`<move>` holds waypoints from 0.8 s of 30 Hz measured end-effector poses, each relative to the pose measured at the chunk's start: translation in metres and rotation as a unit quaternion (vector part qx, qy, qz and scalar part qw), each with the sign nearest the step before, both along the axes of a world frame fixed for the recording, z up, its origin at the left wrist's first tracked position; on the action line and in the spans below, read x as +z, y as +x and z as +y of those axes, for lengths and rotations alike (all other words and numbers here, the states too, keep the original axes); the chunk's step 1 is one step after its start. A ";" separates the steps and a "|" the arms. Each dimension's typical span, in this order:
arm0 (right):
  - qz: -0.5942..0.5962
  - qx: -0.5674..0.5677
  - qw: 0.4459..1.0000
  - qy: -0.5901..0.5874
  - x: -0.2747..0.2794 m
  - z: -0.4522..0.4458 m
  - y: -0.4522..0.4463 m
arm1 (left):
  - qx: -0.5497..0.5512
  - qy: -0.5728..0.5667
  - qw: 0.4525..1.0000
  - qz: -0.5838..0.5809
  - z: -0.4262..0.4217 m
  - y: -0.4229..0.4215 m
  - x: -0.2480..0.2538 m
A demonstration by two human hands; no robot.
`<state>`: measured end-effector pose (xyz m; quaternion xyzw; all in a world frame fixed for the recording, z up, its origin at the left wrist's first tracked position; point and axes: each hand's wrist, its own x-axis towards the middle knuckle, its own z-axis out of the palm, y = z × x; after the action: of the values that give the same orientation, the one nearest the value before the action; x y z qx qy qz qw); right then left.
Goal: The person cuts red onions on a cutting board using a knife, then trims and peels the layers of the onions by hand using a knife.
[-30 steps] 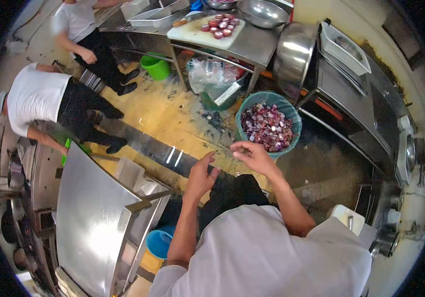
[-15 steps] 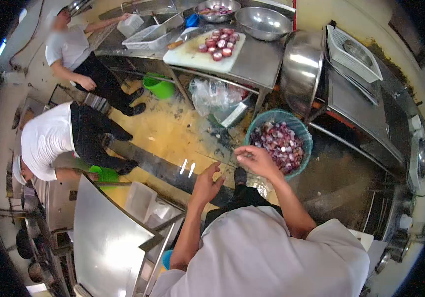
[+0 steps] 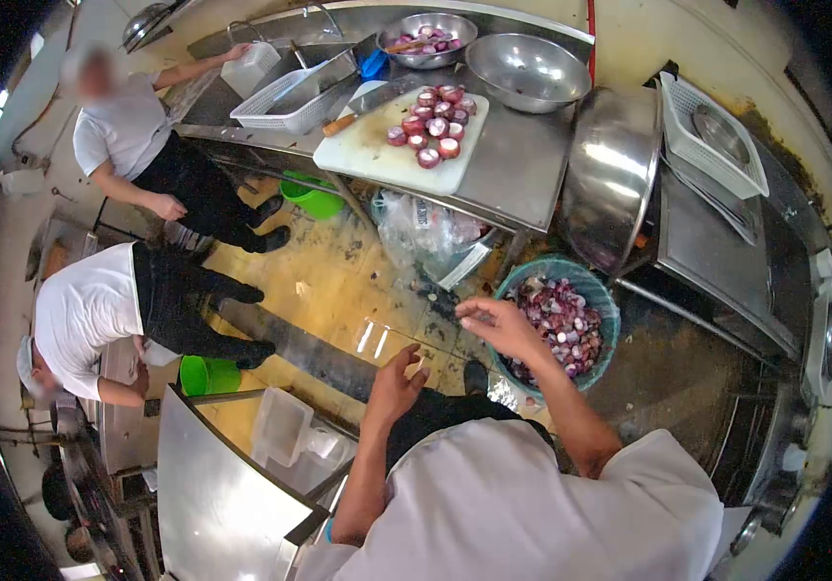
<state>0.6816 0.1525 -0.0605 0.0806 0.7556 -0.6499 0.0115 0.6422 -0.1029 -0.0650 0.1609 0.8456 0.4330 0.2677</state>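
My left hand (image 3: 397, 383) hangs in the air in front of my body, its fingers apart and loosely bent, with nothing in it. Over the near left edge of a lined bin (image 3: 611, 302), my right hand (image 3: 501, 325) is held out with curved fingers and a bare palm. Red onion scraps and peel (image 3: 559, 324) fill much of that bin. Beyond both hands, trimmed red onions (image 3: 436, 126) sit on a white cutting board (image 3: 368, 160). A wooden-handled knife (image 3: 340, 124) lies at the board's left side.
Metal bowls (image 3: 527, 73) and a white basket (image 3: 280, 118) stand on the steel table (image 3: 523, 174). A large steel basin (image 3: 613, 174) leans at its right. Two people in white shirts (image 3: 87, 310) are at left, near green buckets (image 3: 209, 376). A steel counter (image 3: 217, 494) flanks my left.
My view has tilted, so the table and bin sit lower in it. Both hands stay raised and apart. The bent-over person's arm has moved away from the green bucket.
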 end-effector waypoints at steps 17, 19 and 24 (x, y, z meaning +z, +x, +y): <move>-0.028 -0.145 0.989 0.007 -0.005 -0.056 -0.129 | -0.112 0.048 0.990 0.064 -0.059 -0.237 -0.027; -0.027 -0.165 0.986 0.027 -0.004 -0.061 -0.140 | -0.126 0.051 0.988 0.068 -0.061 -0.269 -0.019; -0.019 -0.230 0.973 0.025 -0.001 -0.070 -0.151 | -0.147 0.044 0.981 0.118 -0.050 -0.346 -0.017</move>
<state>0.5307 0.0824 -0.0616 0.2650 0.7322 -0.6147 -0.1259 0.2966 -0.1526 -0.0819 0.3454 0.8181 0.4039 0.2196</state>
